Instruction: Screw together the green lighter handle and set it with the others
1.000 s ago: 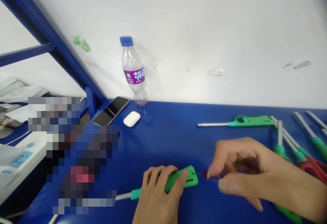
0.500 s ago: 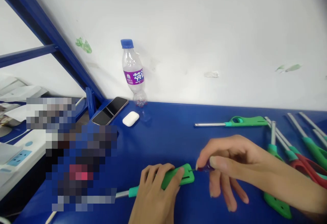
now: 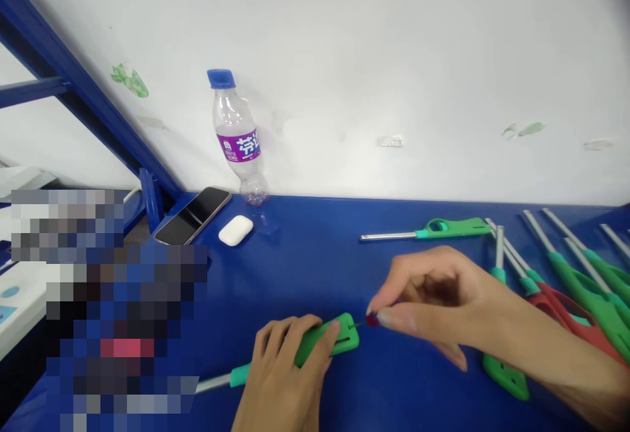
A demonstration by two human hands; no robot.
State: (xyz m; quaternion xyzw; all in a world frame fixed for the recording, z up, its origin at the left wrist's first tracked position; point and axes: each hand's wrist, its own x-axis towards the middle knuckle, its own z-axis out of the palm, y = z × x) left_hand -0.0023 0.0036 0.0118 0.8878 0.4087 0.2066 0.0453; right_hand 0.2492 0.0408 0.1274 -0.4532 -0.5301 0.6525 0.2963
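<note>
A green gas lighter with a metal tube lies on the blue table, its tube pointing left. My left hand is closed over its handle and presses it to the tabletop. My right hand pinches the dark red-purple handle of a small screwdriver between thumb and forefinger. The screwdriver's thin shaft reaches the handle end of the lighter, by a small hole; whether the tip sits inside I cannot tell. The other fingers of my right hand are curled underneath.
Another green lighter lies behind my right hand. Several green and red lighters are spread at the right. A clear bottle, a phone and a white case stand or lie near the wall. A blue frame post rises at the left.
My view has shifted a little to the right. My right hand has turned on the screwdriver's handle, and its lower fingers have curled in. The left hand keeps its hold on the lighter.
</note>
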